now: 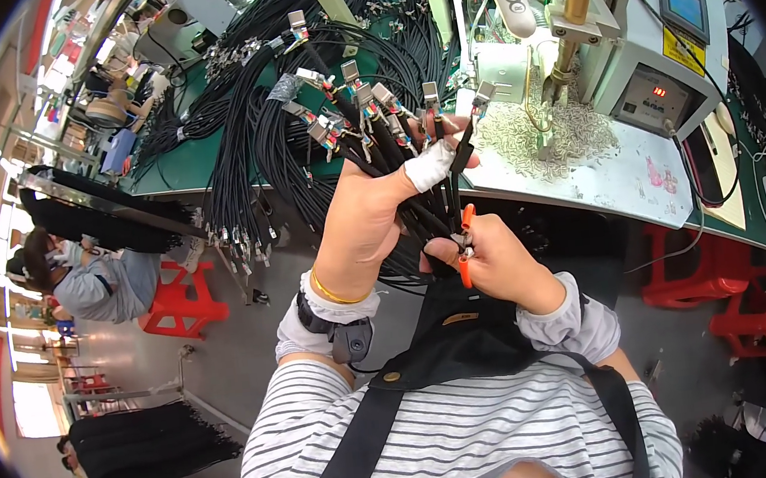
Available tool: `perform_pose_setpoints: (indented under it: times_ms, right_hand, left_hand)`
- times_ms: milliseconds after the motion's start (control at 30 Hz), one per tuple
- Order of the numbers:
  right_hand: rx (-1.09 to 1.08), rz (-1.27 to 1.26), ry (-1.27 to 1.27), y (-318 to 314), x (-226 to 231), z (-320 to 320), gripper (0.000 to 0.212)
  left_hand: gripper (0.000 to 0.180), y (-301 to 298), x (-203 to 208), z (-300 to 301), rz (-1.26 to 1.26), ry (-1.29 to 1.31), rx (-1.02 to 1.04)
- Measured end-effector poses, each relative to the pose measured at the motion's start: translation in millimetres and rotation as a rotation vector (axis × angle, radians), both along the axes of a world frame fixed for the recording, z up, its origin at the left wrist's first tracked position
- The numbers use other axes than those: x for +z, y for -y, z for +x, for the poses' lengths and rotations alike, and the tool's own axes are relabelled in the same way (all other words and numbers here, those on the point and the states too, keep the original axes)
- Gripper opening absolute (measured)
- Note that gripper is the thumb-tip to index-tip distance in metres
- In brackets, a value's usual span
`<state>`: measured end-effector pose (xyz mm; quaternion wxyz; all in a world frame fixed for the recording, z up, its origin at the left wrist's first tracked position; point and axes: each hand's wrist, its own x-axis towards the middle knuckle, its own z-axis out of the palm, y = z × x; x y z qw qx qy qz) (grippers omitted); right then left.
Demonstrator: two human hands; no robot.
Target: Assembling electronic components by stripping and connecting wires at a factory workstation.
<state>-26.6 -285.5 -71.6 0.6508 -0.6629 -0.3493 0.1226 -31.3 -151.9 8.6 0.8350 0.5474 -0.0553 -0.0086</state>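
The fingers [396, 178] of my left hand [370, 220] are curled tight around a fan of black cables [392, 146], gripping them mid-length so their metal connector ends [360, 94] stick up and splay above the fist. One fingertip wears a white wrap [429, 166], pressed against the cable nearest the bench. My right hand [496, 260] sits lower and just beside the left, closed around a small pair of orange-handled pliers [465, 245]; I see the handles poking out between thumb and fingers, but the tip is hidden, so I cannot tell what it bites on. The held cables hang down between both hands in front of my black apron [467, 341]. On my left wrist I see a gold bangle [337, 291] and a black strap with a clip [341, 333]. Behind the hands lies a green bench [182, 161] heaped with more black cable bundles [251, 113], and to the right a grey machine [651, 56] stands over a pile of small metal parts [557, 135]
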Motion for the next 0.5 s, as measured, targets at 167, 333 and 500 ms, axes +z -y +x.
perform_pose_setpoints:
  times_ms: [167,333,500]
  right_hand:
    - [-0.043,-0.073,-0.014,4.3,-3.8,1.2,0.023]
    - [0.046,-0.135,-0.071,5.4,4.1,2.6,0.024]
    - [0.032,-0.056,0.03,2.8,-11.1,2.3,0.02]
  left_hand:
    - [0.029,-14.5,-7.5,4.0,0.327,0.059,-0.065]
    - [0.031,0.2,7.0,0.5,0.044,-0.051,-0.102]
    - [0.028,-9.1,-12.9,7.5,-0.022,0.005,-0.192]
